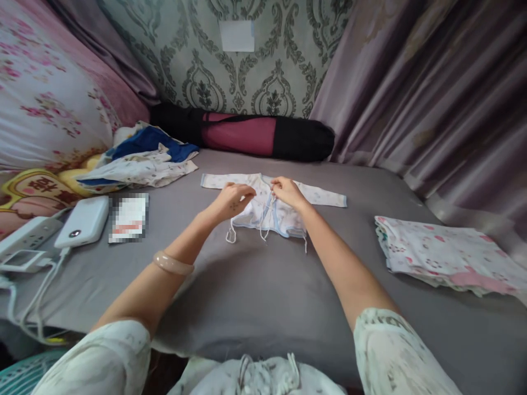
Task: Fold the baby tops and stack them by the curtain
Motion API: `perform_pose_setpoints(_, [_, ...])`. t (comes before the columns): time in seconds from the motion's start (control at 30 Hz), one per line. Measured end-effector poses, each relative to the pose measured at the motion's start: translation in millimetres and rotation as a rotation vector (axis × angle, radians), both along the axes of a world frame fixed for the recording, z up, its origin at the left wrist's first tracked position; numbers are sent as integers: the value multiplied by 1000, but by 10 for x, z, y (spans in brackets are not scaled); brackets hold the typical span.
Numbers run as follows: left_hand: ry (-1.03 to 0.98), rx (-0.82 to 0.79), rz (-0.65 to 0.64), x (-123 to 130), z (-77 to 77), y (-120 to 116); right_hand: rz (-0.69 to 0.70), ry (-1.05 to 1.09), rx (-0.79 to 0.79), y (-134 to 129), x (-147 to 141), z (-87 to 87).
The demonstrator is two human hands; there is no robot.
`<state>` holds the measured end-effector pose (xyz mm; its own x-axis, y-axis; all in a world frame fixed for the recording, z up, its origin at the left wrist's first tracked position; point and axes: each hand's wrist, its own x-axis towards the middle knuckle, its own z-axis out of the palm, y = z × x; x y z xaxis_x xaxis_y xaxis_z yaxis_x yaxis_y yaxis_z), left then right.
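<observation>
A small white baby shirt [284, 214] with light blue trim lies front up on the grey sheet, its sleeves spread to both sides. Thin white tie strings [263, 225] hang down its front and past its lower edge. Over the shirt's left half, my left hand [236, 200] has its fingers curled together; whatever is between the tips is too small to make out. My right hand [287, 192] pinches near the neckline, where a white tie string runs down from the fingertips. Part of the shirt is hidden under both hands.
A folded pink-patterned cloth [448, 255] lies at right. To the left are a white power bank [82, 222] with cables, a power strip [31, 236], a blurred packet [128, 218] and piled clothes [152, 159]. A black and maroon long bag [242, 134] lines the wall.
</observation>
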<state>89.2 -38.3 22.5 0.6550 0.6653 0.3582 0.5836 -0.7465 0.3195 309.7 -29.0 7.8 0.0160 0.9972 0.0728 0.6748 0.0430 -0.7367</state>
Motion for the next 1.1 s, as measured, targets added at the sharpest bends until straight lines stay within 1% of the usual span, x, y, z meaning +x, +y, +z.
perform_pose_setpoints(0.07, [59,-26,-98,141,-33,-166,25,-1,-68,-249,37,-18])
perform_pose_setpoints(0.13, [151,-54,-118,237,-84,-283,48,-51,-113,-449,29,-45])
perform_pose_setpoints(0.23, [269,-71,-43,286,-144,-379,86,-229,-85,-644,1,-80])
perform_pose_setpoints(0.3, [267,-47,52,249,-158,-406,103,-321,-27,-731,27,-94])
perform_pose_setpoints(0.4, [146,-33,185,65,-167,-411,48,-342,73,-878,186,-114])
perform_pose_setpoints(0.47, [72,-101,236,-131,-195,-400,-15,-332,101,-1018,342,-135])
perform_pose_setpoints(0.53, [50,-235,269,-342,-255,-387,-44,-339,67,-1187,481,-160])
perform_pose_setpoints(0.6, [32,-365,285,-510,-337,-382,-40,-379,10,-1360,555,-178])
perform_pose_setpoints(0.7, [-23,-483,340,-607,-442,-399,-41,-439,-49,-1553,533,-179])
perform_pose_setpoints(0.8, [-45,-483,400,-543,-466,-438,-141,-483,-68,-1622,436,-170])
perform_pose_setpoints(0.9, [-29,-463,460,-423,-431,-479,-247,-513,-112,-1597,355,-167])
perform_pose_setpoints(1.03, [-6,-432,546,-290,-421,-510,-307,-525,-194,-1522,259,-162])
perform_pose_setpoints(1.1, [-10,-392,557,-253,-447,-509,-318,-527,-213,-1498,212,-160])
